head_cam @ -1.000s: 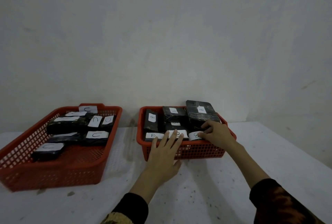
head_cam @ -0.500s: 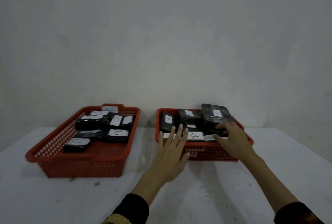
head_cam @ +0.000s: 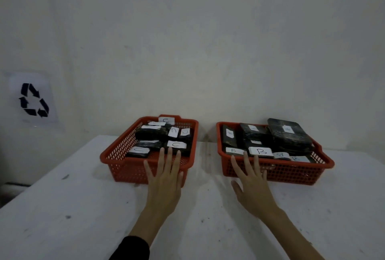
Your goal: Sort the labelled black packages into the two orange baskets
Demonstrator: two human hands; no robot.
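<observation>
Now every labelled black plastic-wrapped package I can see sits inside a basket: the C-labelled packages (head_cam: 176, 144) in the orange plastic mesh basket (head_cam: 116, 151) just beyond my left hand (head_cam: 164, 184), the B-labelled packages (head_cam: 260, 151) in the second orange mesh basket (head_cam: 320, 162) just beyond my right hand (head_cam: 253, 189). Both hands are flat with fingers straight and spread, holding nothing, each in front of its own basket's near wall; I cannot tell whether the fingertips touch it. Each basket's long axis runs away from me, so each hand is nearest its own. I judge the sorting is done. Half a second ago my left hand was at the B basket and my right reached onto its packages; both have since drawn back and apart across the white table (head_cam: 62, 207).
</observation>
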